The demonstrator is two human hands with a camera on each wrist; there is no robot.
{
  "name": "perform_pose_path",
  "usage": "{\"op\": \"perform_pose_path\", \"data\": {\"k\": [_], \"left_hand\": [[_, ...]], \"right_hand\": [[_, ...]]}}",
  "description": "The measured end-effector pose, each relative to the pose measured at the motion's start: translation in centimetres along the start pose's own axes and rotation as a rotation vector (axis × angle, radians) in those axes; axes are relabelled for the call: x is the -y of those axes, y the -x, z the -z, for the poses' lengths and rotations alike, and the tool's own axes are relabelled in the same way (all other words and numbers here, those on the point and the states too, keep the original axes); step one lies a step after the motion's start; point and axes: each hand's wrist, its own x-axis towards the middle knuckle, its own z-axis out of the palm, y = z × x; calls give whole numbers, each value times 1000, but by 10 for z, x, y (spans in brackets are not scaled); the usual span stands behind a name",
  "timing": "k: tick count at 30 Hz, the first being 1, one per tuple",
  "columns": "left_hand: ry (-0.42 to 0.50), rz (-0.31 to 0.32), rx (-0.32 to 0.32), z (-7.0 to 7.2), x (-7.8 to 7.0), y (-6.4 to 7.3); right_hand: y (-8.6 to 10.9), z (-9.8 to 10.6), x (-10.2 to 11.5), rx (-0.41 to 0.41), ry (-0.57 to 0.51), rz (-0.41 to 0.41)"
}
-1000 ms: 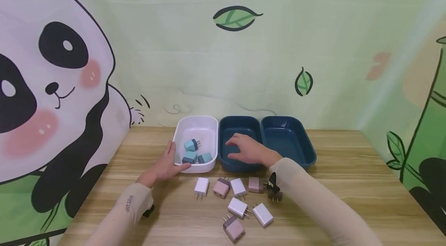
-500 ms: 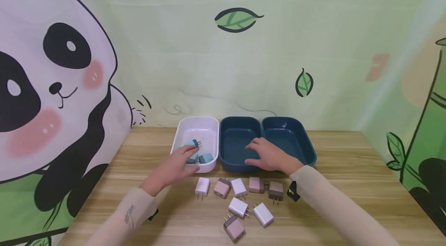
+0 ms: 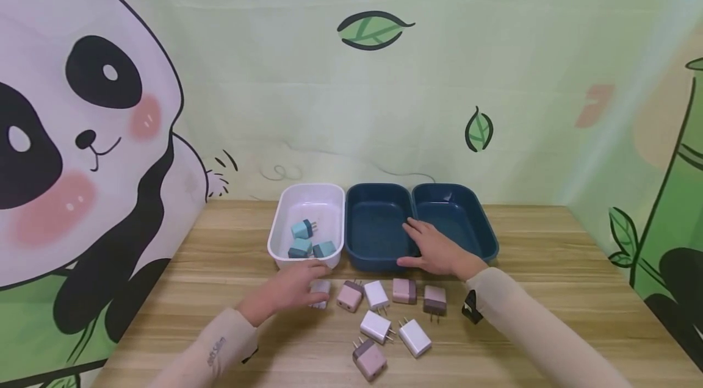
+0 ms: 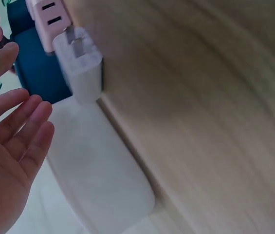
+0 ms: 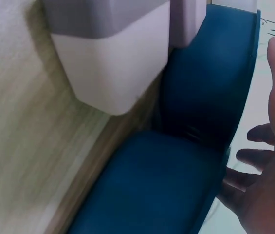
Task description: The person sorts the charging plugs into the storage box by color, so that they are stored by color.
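My left hand (image 3: 288,289) hovers in front of the white bin, overlapping a white plug charger (image 3: 321,290) in the head view. The left wrist view shows its fingers loosely spread, with that white charger (image 4: 83,73) beyond the fingertips and nothing in the grasp. My right hand (image 3: 436,251) is spread over the near part of the two dark blue bins (image 3: 379,263). Nothing is between its fingers in the right wrist view, where a pink charger with a darker band (image 5: 113,68) stands close to the camera. Three light blue chargers (image 3: 301,246) lie inside the white bin (image 3: 273,235).
Several white chargers (image 3: 414,338) and pink chargers (image 3: 369,360) lie scattered on the wooden table (image 3: 522,327) in front of the bins. A printed cloth backdrop (image 3: 263,71) rises behind the table.
My left hand let go of the white bin's edge, passed over its near corner and came down to the white charger. My right hand drifted right from the middle bin toward the right-hand bin.
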Motion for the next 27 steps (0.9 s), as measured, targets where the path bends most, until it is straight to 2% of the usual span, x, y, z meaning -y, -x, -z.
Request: {"op": "perform_pose_path", "data": {"k": [6,18,27], "left_hand": [[-13,-26,0,-7,3,1],[61,63,63,-18,15,5],[105,109,134,-16,15,4]], "right_hand": [[-1,-4,0,29,-28,-35],[-2,-14,-7,61,-56,-94],[-6,-16,-8,70,-73,-125]]}}
